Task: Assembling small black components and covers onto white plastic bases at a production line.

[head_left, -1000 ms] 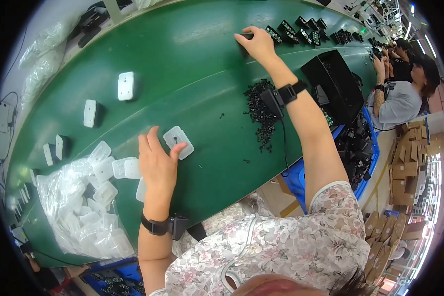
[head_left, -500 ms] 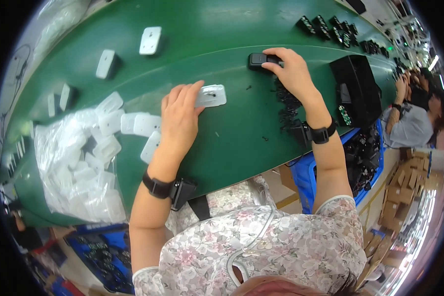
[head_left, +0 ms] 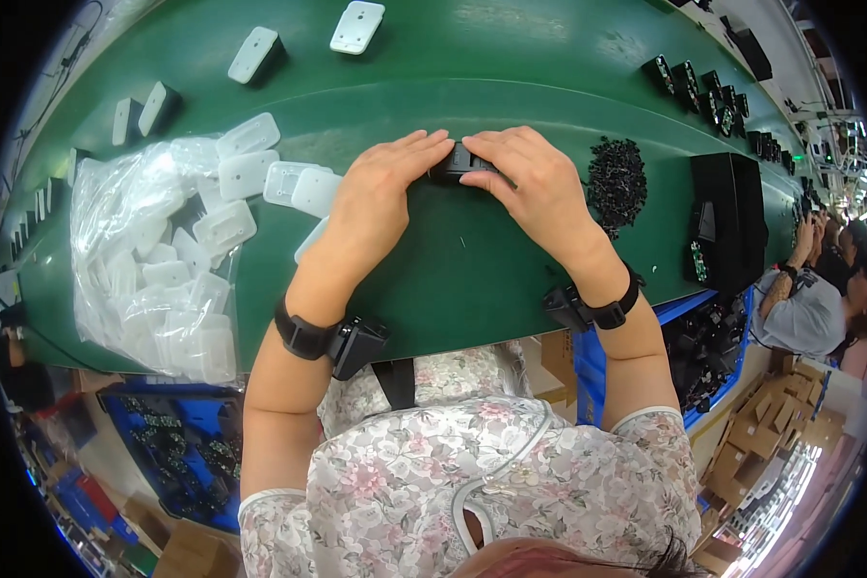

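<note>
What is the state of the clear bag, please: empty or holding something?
Holding something: white plastic pieces show through the clear bag.

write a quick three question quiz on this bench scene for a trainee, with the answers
1. Multiple choice: the small case between the left hand and the right hand is: a) white, b) black, c) blue.
2. True or false: the pile of small black parts lies to the right of the right hand.
3. Open: what lies inside the clear bag on the left side of the table?

Key: 1. b; 2. true; 3. white plates.
</note>
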A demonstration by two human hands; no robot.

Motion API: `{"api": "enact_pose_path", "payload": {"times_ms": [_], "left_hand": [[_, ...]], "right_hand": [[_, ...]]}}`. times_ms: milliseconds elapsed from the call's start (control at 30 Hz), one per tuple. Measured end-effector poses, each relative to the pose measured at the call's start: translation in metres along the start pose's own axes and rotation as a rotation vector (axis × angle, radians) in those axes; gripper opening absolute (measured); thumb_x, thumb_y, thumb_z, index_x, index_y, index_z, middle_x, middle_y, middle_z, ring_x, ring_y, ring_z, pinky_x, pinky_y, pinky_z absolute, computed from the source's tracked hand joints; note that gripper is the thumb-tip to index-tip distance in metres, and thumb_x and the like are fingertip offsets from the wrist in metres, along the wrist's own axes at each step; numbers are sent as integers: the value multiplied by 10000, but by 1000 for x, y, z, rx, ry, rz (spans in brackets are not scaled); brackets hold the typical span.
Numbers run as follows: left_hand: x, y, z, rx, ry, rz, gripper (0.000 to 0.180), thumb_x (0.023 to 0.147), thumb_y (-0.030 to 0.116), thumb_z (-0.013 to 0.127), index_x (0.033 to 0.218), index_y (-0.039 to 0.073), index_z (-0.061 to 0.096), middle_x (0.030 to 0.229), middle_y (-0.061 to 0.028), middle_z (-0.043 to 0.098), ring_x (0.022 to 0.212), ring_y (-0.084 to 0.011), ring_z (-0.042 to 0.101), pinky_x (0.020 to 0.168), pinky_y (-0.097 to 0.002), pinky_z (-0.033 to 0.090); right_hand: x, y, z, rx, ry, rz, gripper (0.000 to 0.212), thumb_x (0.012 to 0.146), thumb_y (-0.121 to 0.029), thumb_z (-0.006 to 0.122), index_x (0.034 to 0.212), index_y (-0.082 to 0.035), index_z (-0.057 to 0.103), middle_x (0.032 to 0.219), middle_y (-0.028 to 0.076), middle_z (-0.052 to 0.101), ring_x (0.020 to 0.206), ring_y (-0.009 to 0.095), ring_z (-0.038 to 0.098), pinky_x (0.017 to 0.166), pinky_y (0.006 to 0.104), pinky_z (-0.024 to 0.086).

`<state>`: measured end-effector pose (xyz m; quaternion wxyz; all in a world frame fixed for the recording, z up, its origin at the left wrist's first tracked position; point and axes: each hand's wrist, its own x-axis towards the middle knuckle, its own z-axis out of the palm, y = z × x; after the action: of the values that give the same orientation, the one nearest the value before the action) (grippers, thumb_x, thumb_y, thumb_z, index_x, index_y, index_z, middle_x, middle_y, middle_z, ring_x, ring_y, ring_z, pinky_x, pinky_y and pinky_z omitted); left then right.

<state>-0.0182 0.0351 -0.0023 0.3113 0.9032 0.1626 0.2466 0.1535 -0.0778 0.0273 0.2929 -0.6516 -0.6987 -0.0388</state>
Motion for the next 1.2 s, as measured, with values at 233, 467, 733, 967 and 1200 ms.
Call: {"api": "enact_pose_path", "payload": {"times_ms": [233,467,733,967,1200], "left_hand": [[-2,8,3,192,16,19,454,779,-59,475,1202,51,595,1252,-94,587,1173,-261,543,990,-374,416],[7,15,16,339,91,20,486,706,67,681,1182,48,586,1191,-104,601,1100,-248,564,917,-371,449],[43,1,5,135,54,-124,347,747,123,717,1056,-1,623,990,-139,643,920,-263,609,745,-337,493],[57,37,7,-543,-23,-334,262,832,166,691,993,-26,614,774,-98,644,586,-135,572,571,-263,472],[93,31,30,-584,-97,-331,261,852,214,667,951,-23,620,707,-67,628,544,-99,547,497,-252,450]], "right_hand": [[1,-2,6,8,-22,28,299,725,-169,735,978,-33,648,936,71,670,841,234,620,718,332,514],[17,15,-2,115,-156,159,301,804,-192,684,1059,-36,645,909,82,662,804,235,613,707,306,501],[16,29,-4,593,-79,306,403,904,-270,614,1244,-64,553,1037,94,630,873,160,596,737,282,486],[4,27,-18,154,168,199,320,960,-301,512,1086,-20,598,917,141,635,754,265,611,677,324,494],[-1,54,-47,349,52,498,323,967,-299,510,1060,-7,615,871,113,643,723,203,604,663,293,479]]}}
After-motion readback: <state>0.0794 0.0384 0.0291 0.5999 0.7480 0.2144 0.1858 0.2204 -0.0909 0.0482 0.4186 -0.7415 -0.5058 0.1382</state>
